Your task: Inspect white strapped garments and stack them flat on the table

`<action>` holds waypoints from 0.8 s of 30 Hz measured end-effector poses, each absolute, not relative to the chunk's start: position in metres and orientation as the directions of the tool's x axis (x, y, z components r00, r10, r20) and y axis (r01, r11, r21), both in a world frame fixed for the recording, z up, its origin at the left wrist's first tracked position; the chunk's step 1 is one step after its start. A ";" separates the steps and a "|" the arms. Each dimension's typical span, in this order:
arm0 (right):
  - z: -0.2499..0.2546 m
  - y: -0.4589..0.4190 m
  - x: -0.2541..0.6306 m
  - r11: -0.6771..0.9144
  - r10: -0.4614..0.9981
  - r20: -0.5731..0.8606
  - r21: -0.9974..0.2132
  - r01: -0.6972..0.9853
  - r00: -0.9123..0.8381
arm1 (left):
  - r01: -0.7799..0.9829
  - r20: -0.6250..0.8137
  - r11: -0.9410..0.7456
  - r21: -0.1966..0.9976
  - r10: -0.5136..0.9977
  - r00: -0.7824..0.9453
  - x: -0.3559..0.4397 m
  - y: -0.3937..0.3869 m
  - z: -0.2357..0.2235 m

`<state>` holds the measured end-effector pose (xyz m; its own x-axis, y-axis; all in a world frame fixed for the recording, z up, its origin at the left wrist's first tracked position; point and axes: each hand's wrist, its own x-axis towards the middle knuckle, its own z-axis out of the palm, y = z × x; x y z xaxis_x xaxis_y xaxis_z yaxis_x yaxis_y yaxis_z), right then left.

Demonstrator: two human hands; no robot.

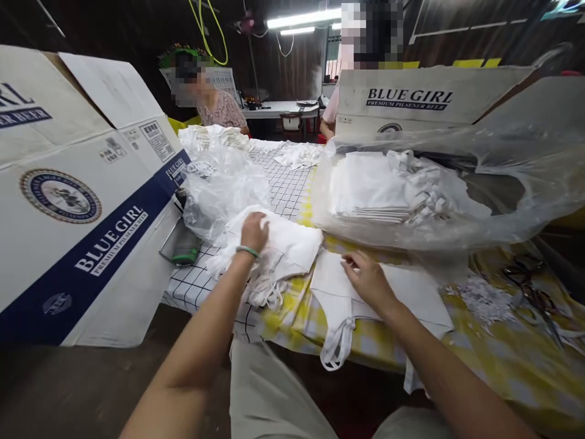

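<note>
My left hand (255,231) is over a pile of white cloth pieces (295,241) with straps, left of centre at the near side of the table. Its fingers bend down toward the top of the pile; they are blurred and partly hidden, so I cannot tell if they grip any cloth. My right hand (368,280) hovers at a flat white cloth bag (329,286) whose strap loops hang over the table's front edge. Its fingers are loosely bent and apart, with nothing visible between them. More white cloth (420,292) lies under and beside the right wrist.
A large beer carton (114,171) stands at left, with crumpled clear plastic (219,189) beside it. Stacked white bags (370,189) lie in a big plastic bag at right. Scissors (539,292) and white scraps (487,299) lie near right. Two people sit across the table.
</note>
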<state>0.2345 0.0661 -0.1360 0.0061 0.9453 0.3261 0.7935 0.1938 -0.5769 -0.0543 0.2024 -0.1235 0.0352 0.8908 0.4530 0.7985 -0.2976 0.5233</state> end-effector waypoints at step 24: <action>-0.158 0.167 0.150 -0.043 0.981 0.027 -0.935 0.352 0.191 | 0.775 0.222 -0.032 0.631 0.965 -0.141 -0.114 0.277 -0.106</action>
